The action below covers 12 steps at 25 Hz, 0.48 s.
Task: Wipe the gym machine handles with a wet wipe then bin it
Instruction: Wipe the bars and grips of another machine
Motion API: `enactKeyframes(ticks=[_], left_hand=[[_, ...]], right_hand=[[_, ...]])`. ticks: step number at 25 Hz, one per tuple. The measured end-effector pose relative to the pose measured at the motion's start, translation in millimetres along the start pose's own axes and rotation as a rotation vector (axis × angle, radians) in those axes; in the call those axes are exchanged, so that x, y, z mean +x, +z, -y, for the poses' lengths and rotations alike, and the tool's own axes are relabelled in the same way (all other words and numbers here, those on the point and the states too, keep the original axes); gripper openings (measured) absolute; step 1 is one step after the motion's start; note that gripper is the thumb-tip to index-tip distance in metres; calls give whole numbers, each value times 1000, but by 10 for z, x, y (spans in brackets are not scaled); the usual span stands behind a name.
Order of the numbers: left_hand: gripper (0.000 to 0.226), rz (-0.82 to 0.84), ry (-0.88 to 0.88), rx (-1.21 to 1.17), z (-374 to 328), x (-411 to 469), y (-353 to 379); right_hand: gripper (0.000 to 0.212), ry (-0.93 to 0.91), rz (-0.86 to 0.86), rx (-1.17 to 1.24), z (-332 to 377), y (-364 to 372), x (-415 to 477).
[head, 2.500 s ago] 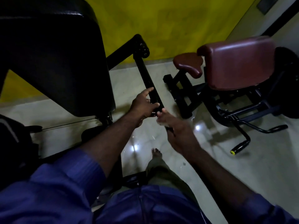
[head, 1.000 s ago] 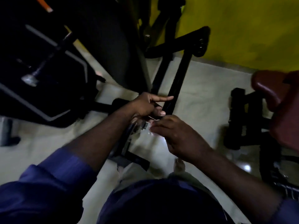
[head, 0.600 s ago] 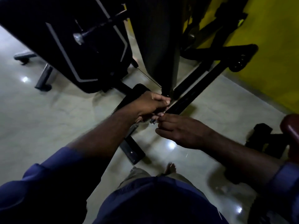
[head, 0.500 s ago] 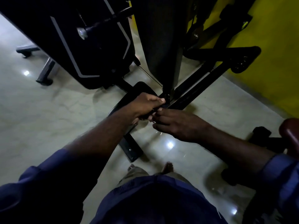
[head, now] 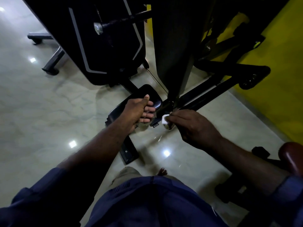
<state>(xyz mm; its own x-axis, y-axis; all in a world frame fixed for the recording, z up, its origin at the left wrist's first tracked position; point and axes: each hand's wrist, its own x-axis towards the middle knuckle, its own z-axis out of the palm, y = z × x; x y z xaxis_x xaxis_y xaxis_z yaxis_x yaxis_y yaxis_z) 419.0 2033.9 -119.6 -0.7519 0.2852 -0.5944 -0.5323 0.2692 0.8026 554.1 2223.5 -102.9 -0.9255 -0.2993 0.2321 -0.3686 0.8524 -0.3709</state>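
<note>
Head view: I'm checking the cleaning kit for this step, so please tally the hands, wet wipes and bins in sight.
Hands: 2, left hand gripping the black pad, right hand
Wet wipes: 1, the wet wipe pinched in the right hand
Bins: 0
Total: 3

Most of the white wipe point(head: 165, 119) hidden inside the right hand point(head: 193, 126); maroon pad point(head: 293, 157) cut off at the frame edge.
</note>
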Motion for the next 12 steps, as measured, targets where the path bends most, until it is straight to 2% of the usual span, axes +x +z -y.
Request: enactKeyframes(ticks=[2, 6, 10, 12], left_hand=[[48, 10, -16, -7, 38, 6, 19], [50, 18, -29, 2, 68, 30, 111], [54, -15, -27, 12, 50, 104, 174], [56, -17, -35, 30, 59, 114, 219]], right_hand=[[22, -79, -74, -47, 46, 24, -119], [19, -184, 51, -139, 135, 290, 15], [32, -49, 289, -317, 212, 333, 432], [23, 39, 267, -311, 162, 314, 493]])
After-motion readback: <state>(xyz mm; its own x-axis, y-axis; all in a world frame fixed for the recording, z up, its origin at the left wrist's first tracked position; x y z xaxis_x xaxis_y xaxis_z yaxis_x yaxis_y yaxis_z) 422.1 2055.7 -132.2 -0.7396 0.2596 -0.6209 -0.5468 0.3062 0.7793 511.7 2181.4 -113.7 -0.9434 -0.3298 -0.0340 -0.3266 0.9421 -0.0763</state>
